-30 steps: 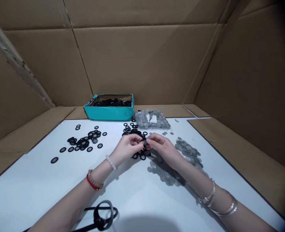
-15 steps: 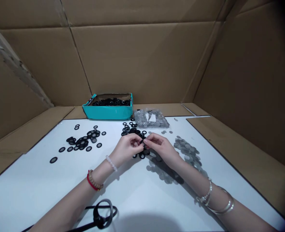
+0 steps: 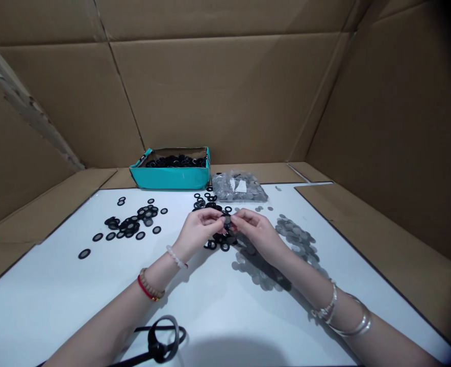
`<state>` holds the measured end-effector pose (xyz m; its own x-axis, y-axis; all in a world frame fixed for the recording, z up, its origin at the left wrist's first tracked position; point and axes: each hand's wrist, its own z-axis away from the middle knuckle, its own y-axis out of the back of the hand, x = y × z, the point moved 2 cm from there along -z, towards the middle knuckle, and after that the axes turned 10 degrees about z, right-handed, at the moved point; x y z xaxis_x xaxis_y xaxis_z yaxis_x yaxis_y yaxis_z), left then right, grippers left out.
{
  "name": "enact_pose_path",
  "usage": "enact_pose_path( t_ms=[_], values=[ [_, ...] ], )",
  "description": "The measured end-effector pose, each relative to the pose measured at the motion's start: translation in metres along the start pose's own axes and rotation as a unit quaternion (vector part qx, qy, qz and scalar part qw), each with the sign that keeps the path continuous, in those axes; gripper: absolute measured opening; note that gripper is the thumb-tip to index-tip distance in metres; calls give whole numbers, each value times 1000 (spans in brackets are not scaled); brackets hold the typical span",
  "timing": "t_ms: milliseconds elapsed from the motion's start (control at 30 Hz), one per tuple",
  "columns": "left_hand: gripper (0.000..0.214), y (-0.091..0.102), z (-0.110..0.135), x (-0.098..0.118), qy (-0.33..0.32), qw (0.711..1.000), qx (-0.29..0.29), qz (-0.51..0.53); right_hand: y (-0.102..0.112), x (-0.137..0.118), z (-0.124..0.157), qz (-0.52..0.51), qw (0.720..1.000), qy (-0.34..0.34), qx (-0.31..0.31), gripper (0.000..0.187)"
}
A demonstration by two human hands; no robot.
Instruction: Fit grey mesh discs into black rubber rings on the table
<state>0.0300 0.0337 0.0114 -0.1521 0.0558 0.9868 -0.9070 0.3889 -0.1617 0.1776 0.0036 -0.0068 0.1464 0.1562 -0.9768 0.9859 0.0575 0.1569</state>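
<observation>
My left hand [image 3: 200, 229] and my right hand [image 3: 256, 232] meet over the middle of the white table, fingertips closed on a black ring with a grey disc [image 3: 227, 222] in it. The ring faces me, pinched at its left edge by the left hand and at its right edge by the right. Under and behind the fingers lies a pile of black rings [image 3: 224, 246], partly hidden by the hands. Loose grey mesh-like discs [image 3: 261, 278] are spread beneath my right forearm, and more grey discs [image 3: 298, 237] lie to its right.
Black rings with grey centres [image 3: 129, 225] are scattered at the left. At the back stand a teal box [image 3: 172, 178] of black rings and a clear bag of grey discs [image 3: 239, 187]. A black looped strap [image 3: 158, 350] lies at the front. Cardboard walls [image 3: 225, 97] surround the white table [image 3: 210, 311].
The ring between my fingertips has turned from nearly edge-on to facing me, showing its grey centre. My hands have moved slightly apart.
</observation>
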Motion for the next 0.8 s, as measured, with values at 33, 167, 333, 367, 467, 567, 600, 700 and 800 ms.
enact_pose_path(
  t_ms=[33, 167, 333, 367, 467, 567, 600, 700, 800],
  values=[
    [20, 0, 0, 0, 6, 1000, -3, 3, 0, -1, 0, 12, 1000, 6, -5, 21],
    [21, -2, 0, -1, 13, 999, -35, -3, 1, -2, 1, 97, 993, 60, -14, 17],
    [23, -2, 2, -1, -57, 997, -41, -30, 1, -1, 1, 91, 993, 69, -21, 19],
    [24, -2, 2, -1, -63, 997, -41, -28, 0, -1, 2, 80, 994, 65, -27, 20],
    [26, -2, 2, 0, -51, 998, -31, 1, 0, -2, 3, 66, 995, 61, -44, 20],
    [24, -4, 3, 1, -35, 999, 8, 28, -1, -4, 5, 76, 994, 67, -44, 20],
    [22, -4, 3, 2, -34, 998, 24, 37, -1, -4, 6, 81, 994, 70, -40, 20],
    [20, -8, 5, 2, -35, 995, 65, 68, -3, -6, 7, 87, 993, 78, -30, 20],
    [22, -8, 6, -1, -39, 991, 79, 98, -4, -7, 8, 82, 993, 80, -25, 20]
  ],
)
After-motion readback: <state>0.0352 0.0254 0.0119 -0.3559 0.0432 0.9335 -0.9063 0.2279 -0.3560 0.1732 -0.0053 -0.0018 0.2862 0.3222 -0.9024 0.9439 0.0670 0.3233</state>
